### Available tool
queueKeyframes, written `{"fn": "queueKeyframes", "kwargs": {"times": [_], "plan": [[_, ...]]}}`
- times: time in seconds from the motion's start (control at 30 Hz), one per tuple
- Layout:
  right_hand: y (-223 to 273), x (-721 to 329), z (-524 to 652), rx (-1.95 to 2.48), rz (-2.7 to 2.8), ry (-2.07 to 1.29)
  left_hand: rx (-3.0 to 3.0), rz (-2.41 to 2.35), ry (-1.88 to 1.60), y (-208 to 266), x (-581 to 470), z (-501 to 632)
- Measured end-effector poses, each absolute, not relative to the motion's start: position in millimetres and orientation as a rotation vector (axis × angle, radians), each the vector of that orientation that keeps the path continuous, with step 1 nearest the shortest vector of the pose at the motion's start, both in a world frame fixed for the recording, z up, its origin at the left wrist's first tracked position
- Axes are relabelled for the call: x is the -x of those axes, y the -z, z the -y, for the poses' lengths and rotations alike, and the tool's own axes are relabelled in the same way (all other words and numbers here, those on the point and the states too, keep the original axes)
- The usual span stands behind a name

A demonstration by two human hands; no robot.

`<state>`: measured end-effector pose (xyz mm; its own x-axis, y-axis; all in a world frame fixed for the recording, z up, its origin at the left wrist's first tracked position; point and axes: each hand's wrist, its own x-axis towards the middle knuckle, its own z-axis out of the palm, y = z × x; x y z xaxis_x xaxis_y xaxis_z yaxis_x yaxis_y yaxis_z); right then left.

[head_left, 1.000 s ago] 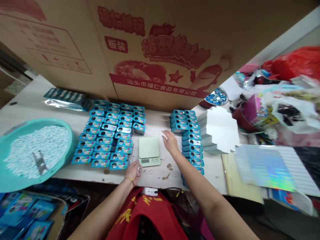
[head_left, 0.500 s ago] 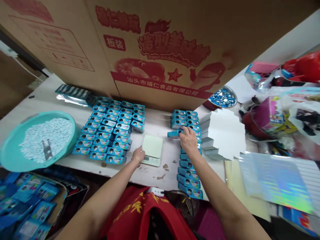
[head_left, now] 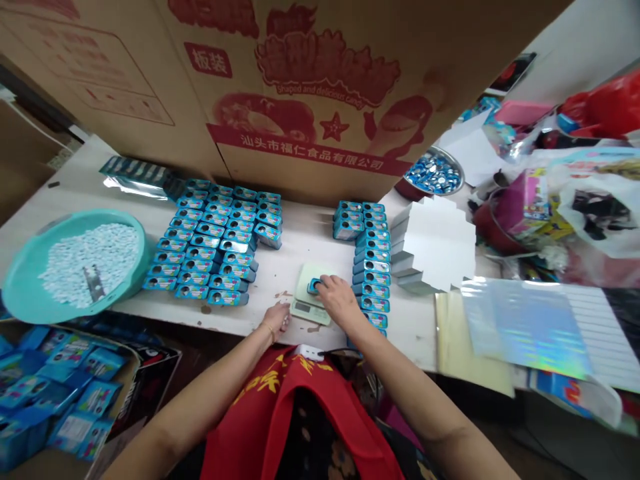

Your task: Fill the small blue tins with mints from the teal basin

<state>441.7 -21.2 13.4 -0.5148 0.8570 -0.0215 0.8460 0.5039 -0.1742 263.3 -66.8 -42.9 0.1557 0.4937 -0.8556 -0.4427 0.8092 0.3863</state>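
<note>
Over the pale-green plastic scale [head_left: 305, 297], the right hand [head_left: 339, 298] clasps a blue rectangular box [head_left: 313, 286] firmly; left hand [head_left: 275, 321] grip, can't tell. Centre it level!

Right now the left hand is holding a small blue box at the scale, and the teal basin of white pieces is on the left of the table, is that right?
Not quite: the head view shows the right hand, not the left hand, holding the small blue box at the scale. The rest stands.
</note>
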Motion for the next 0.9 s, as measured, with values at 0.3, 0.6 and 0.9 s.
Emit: {"fn": "queueKeyframes", "kwargs": {"times": [0.3,0.6,0.9], "plan": [[-34.9,-390.7,120.2,1.348,2.470,-0.689,0.191,-0.813,-0.524,15.8,-225.6,99.8],[-17.5,-349.6,151.2,1.489,2.344,-1.000,0.210,-0.830,-0.375,13.5,-199.1,120.1],[-13.3,-371.4,136.8,1.400,2.351,-1.096,0.221,-0.815,-0.499,14.5,-215.6,123.8]]}}
